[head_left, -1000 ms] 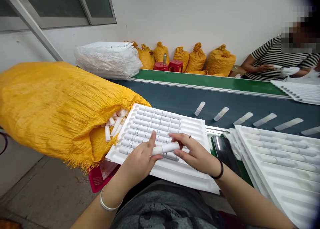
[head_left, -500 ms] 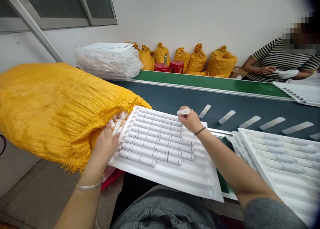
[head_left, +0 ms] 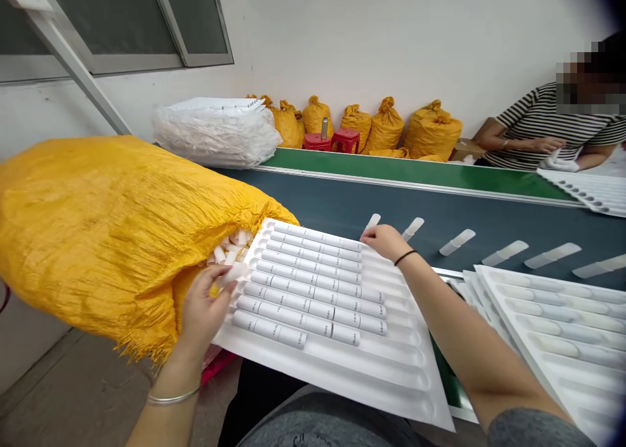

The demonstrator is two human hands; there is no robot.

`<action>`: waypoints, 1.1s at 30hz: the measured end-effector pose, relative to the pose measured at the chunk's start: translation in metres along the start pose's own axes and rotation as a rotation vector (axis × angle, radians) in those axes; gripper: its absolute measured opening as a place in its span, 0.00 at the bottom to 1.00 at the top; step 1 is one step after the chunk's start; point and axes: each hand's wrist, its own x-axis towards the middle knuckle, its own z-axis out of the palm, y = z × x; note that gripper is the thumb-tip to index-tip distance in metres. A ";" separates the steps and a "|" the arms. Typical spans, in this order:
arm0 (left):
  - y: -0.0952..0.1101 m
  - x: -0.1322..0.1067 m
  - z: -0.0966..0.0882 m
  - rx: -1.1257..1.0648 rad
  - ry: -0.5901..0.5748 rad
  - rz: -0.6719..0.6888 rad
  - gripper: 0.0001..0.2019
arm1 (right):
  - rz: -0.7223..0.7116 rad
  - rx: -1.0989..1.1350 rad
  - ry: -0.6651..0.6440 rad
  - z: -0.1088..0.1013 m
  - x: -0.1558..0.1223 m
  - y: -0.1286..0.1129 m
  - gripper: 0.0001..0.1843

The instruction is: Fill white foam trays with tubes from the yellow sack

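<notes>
My left hand (head_left: pixel 203 310) is at the mouth of a big yellow sack (head_left: pixel 98 225) and pinches a short white tube (head_left: pixel 231 275) taken from the loose tubes spilling out there. A white moulded tray (head_left: pixel 352 369) lies on my lap with several rows of tubes in its far grooves; its near grooves are bare. My right hand (head_left: pixel 386 240) reaches over the tray's far edge to the dark conveyor belt (head_left: pixel 489 206). Its curled fingers are on the near end of a white tube (head_left: pixel 372 221) lying in line with several others on the belt.
A stack of white trays (head_left: pixel 562 317) sits at my right. Across the belt a person in a striped shirt (head_left: pixel 552 124) handles trays. A white plastic bag (head_left: pixel 215 131), tied yellow sacks (head_left: pixel 391 124) and red stools (head_left: pixel 342 139) line the far wall.
My hands parted over the tray. The right carried a white tube out to the belt and lowered it there. The left went to the sack mouth and picked out another tube.
</notes>
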 end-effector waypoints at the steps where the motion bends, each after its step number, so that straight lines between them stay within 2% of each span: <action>1: 0.012 -0.006 0.007 -0.109 -0.035 0.054 0.13 | -0.047 0.009 -0.006 0.003 -0.004 -0.004 0.08; 5: 0.052 -0.023 0.029 -0.417 -0.177 0.180 0.11 | -0.149 0.017 0.065 0.009 -0.019 -0.019 0.09; 7: 0.064 -0.029 0.031 -0.460 -0.215 0.194 0.12 | -0.170 0.028 0.141 0.006 -0.035 -0.026 0.11; 9: 0.074 -0.035 0.029 -0.427 -0.252 0.183 0.13 | -0.204 0.057 0.206 0.004 -0.062 -0.036 0.13; 11: 0.083 -0.038 0.026 -0.349 -0.298 0.189 0.13 | -0.352 0.212 0.193 0.004 -0.097 -0.046 0.13; 13: 0.092 -0.041 0.023 -0.277 -0.365 0.234 0.13 | -0.569 0.465 0.100 0.006 -0.132 -0.054 0.12; 15: 0.102 -0.042 0.020 -0.244 -0.429 0.293 0.14 | -0.724 0.662 0.052 0.007 -0.158 -0.059 0.13; 17: 0.109 -0.043 0.017 -0.223 -0.490 0.342 0.16 | -0.811 0.673 0.101 0.005 -0.172 -0.059 0.15; 19: 0.116 -0.044 0.014 -0.197 -0.536 0.378 0.17 | -0.904 0.599 0.161 0.001 -0.176 -0.056 0.17; 21: 0.120 -0.046 0.012 -0.179 -0.554 0.414 0.18 | -0.980 0.529 0.163 -0.002 -0.177 -0.053 0.18; 23: 0.123 -0.049 0.010 -0.171 -0.527 0.456 0.18 | -0.982 0.514 0.152 -0.002 -0.177 -0.053 0.18; 26: 0.126 -0.054 0.013 -0.120 -0.449 0.560 0.20 | -0.852 0.563 0.122 0.002 -0.181 -0.056 0.15; 30: 0.127 -0.056 0.018 0.005 -0.364 0.739 0.28 | -0.620 0.752 -0.065 0.007 -0.185 -0.063 0.14; 33: 0.129 -0.058 0.021 0.059 -0.335 0.751 0.34 | -0.575 0.825 -0.132 0.007 -0.187 -0.065 0.16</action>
